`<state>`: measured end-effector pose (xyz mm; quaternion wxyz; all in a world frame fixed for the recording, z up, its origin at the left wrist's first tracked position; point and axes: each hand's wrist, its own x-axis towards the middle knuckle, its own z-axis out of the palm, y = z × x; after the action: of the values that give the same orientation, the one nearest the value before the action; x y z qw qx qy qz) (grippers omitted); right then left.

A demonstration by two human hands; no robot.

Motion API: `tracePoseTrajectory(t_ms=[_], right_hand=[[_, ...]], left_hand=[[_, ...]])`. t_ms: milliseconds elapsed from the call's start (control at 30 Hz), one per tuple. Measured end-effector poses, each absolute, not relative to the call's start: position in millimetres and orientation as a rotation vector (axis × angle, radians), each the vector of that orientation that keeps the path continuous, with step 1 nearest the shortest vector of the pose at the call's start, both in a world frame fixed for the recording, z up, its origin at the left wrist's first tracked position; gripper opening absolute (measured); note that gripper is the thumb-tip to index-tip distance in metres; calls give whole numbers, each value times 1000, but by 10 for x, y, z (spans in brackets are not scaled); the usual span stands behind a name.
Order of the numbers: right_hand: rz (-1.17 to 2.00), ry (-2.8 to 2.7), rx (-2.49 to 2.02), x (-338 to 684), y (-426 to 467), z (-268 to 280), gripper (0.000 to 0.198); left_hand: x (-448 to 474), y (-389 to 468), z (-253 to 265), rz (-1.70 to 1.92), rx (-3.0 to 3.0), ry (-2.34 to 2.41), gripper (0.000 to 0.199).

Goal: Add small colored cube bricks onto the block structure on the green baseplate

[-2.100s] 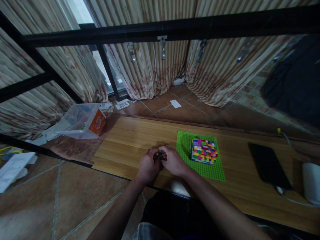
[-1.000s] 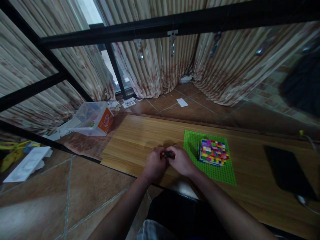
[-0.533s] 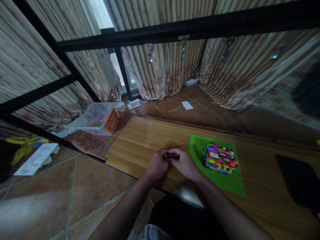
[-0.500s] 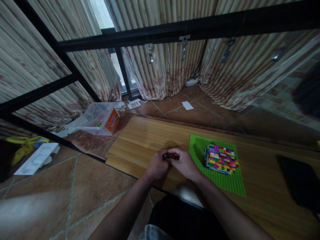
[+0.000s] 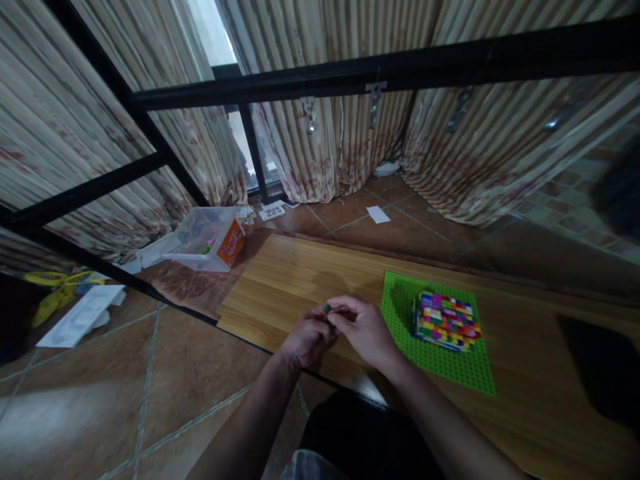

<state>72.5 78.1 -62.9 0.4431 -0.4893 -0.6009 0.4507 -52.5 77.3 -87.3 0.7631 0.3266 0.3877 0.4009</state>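
Note:
Both hands meet above the wooden tabletop (image 5: 280, 280), left of a green studded baseplate (image 5: 450, 373). Between thumb and fingertips, my right hand (image 5: 363, 330) pinches a small green toy brick (image 5: 327, 308). My left hand (image 5: 311, 339) is closed just beside it, its fingers curled; whatever lies inside them is hidden. On the baseplate stands a block built of many coloured toy bricks (image 5: 445, 320), several layers high.
A clear plastic box (image 5: 200, 257) with an orange label and a few bricks inside stands past the table's left end. At the right lies a dark flat object (image 5: 600, 367). A black metal frame (image 5: 320, 83) crosses in front of striped curtains.
My hands have turned and shifted slightly. The dark multicoloured piece seen between them earlier is out of sight, and a small green brick shows at the right fingertips.

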Motion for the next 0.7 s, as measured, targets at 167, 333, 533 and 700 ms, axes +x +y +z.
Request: tracePoseTrajectory(t_ms=[167,333,533,700], right_hand=[[1322,-1198,-1093,915,608,-518,15],[1460,-634,-1056,1336,344,-576,23],[1538,-673,-1203,1380,364,-708,25],[878,-1632,-1770,990,656,-736,19]], left_hand=[[-473,739,-823,900,551,741,54],[-609,725,-785,984,365,725,32],[-715,681,-797,1020,150,705,16],[-707,634,-721,1004,90,675,20]])
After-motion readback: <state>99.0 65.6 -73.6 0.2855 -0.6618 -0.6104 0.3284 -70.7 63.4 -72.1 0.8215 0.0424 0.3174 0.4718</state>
